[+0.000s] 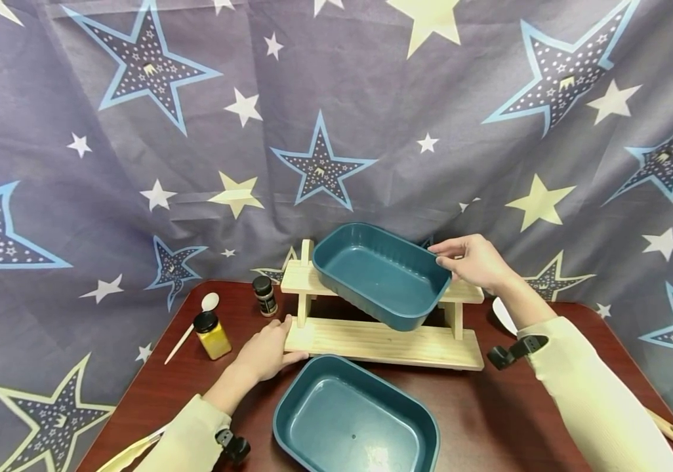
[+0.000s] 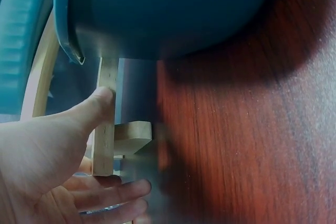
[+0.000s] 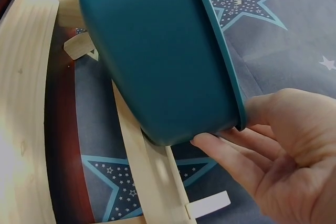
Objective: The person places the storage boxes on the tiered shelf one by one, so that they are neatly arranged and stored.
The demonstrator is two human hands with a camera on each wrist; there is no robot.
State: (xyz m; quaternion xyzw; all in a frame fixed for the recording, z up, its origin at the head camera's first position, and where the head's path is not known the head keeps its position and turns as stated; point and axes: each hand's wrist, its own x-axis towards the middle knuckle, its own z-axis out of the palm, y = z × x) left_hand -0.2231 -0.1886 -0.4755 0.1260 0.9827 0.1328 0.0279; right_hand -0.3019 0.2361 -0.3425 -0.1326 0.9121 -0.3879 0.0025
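A teal plastic tub [image 1: 379,275] is tilted toward me on the upper shelf of a two-tier wooden rack [image 1: 384,341]. My right hand [image 1: 471,260] holds its right rim, thumb on the rim and fingers under the outer wall; the right wrist view shows the tub [image 3: 157,61] and the fingers [image 3: 231,153] beneath it. My left hand [image 1: 267,351] grips the left end of the rack's lower board; in the left wrist view the thumb [image 2: 97,100] presses the board's edge [image 2: 105,129]. A second teal tub [image 1: 355,419] sits upright on the table in front of the rack.
On the dark red table [image 1: 490,419], left of the rack, stand a yellow spice jar [image 1: 212,334], a small dark jar [image 1: 264,295] and a white spoon [image 1: 191,324]. A white utensil [image 1: 504,316] lies right of the rack. A starred cloth hangs behind.
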